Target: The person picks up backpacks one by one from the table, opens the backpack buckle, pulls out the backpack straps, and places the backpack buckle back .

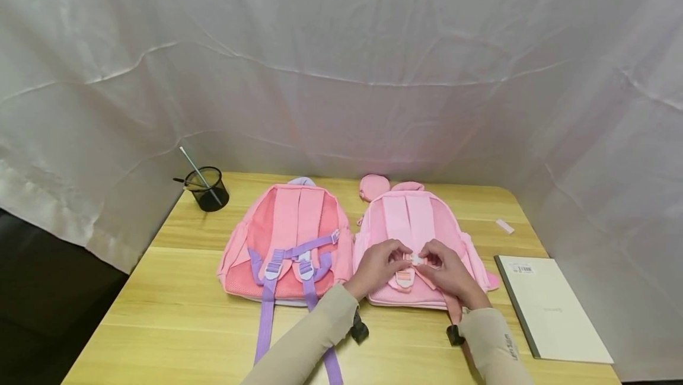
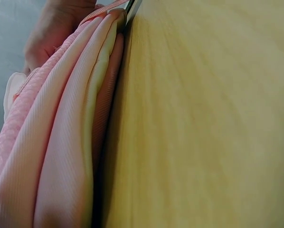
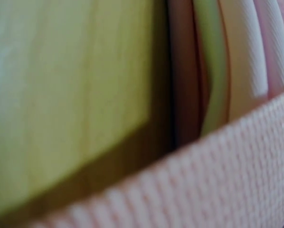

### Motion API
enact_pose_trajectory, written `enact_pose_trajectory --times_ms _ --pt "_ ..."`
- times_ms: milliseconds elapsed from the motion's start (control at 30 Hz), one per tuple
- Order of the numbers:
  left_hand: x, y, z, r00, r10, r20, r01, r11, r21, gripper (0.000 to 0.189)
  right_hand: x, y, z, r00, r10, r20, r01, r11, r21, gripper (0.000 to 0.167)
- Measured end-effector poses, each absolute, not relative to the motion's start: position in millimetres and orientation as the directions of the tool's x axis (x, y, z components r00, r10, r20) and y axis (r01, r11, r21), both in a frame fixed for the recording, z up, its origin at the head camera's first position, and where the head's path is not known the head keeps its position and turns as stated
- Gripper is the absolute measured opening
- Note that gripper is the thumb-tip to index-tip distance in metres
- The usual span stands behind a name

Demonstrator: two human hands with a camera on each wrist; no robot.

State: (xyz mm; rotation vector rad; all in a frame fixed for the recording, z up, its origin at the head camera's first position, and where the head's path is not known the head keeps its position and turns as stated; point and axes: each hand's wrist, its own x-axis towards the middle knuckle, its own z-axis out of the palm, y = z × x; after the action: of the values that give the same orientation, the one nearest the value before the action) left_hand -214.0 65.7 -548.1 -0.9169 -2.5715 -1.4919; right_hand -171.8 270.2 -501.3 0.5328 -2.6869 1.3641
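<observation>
The pink backpack lies back panel up, its shoulder straps upward. Over its lower part, the fingers and thumb of my left hand pinch one side of a small white plastic buckle on a peach strap. From the other side, my right hand pinches it too; fingertips partly hide the buckle. A white strap adjuster hangs just below. In the left wrist view, the bag's layered side rests along the wood. Blurred pink webbing crosses the right wrist view.
Left of the hands lies a coral backpack with purple straps running toward the front edge. A black mesh pen cup stands at the back left. At right are a white notebook and a small pink eraser-like piece.
</observation>
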Motion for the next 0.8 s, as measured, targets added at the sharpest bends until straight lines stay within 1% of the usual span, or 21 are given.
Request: enact_pose_trajectory --times_ms 133,400,700,800 --pt "-213.6 65.4 -548.6 -0.823 0.472 0.315 0.511 0.375 0.773 0.02 -171.8 270.6 -501.5 -0.943 -0.263 0.203 -0.319 0.545 -0.775 0.015" --pt "-213.7 66.0 -545.3 -0.831 0.461 0.311 0.495 0.358 0.792 0.019 -172.7 271.9 -501.1 -0.947 -0.253 0.2 -0.311 0.552 -0.773 0.014" --pt "-213.5 65.5 -545.8 -0.837 0.452 0.308 0.476 0.328 0.816 0.02 -186.4 284.7 -536.6 -0.96 -0.203 0.191 -0.274 0.559 -0.783 0.013" --pt "-213.4 65.0 -545.5 -0.841 0.443 0.312 0.471 0.313 0.825 0.02 -188.3 288.0 -540.5 -0.963 -0.193 0.19 -0.266 0.536 -0.801 0.013"
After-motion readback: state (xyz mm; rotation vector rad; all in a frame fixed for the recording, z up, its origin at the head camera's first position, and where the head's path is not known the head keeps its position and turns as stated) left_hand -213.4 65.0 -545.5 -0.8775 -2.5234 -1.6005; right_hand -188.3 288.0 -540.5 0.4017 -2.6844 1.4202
